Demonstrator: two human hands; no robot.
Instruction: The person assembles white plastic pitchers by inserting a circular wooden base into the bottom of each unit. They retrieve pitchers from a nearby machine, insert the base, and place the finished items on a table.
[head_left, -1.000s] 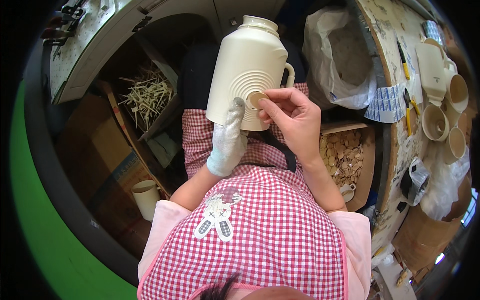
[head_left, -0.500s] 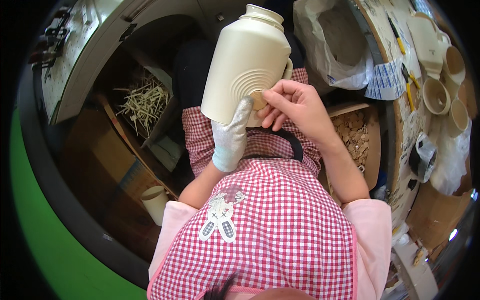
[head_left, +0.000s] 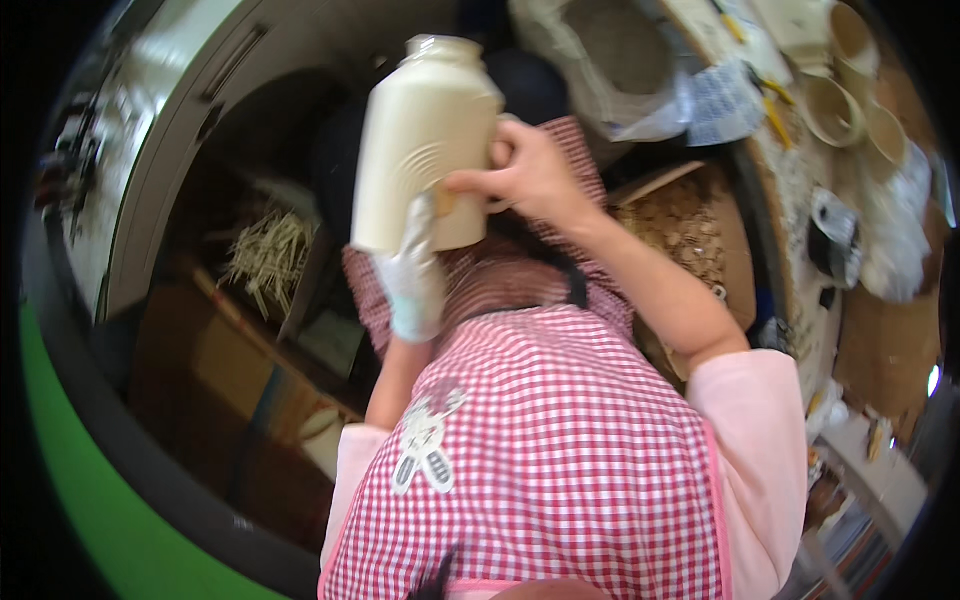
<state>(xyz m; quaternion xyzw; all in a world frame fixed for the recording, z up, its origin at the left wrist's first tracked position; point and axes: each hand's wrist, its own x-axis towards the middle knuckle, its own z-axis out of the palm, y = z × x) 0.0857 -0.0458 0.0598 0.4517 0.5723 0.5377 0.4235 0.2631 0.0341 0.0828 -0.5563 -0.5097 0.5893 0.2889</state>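
A cream jug-shaped vessel (head_left: 425,120) with a narrow neck, a side handle and raised concentric rings stands tilted above my lap. My left hand (head_left: 410,285), in a pale glove, grips its lower part, thumb up along the front. At that thumb's tip a small tan round disc (head_left: 443,202) lies against the rings. My bare right hand (head_left: 530,178) is closed at the vessel's right side, its thumb reaching across to the disc and its fingers curled near the handle. Motion blur hides how firmly the fingers touch.
At left, an open box holds a heap of thin pale sticks (head_left: 268,255). On the right are a carton of small tan discs (head_left: 690,225) and a bench edge with yellow-handled tools (head_left: 777,122) and cream cups (head_left: 833,112). A plastic-lined bin (head_left: 625,60) stands ahead.
The view has shifted, and the vessel stands more upright. My right hand has gone from pinching at the disc to curling round the vessel's right side, thumb on the front.
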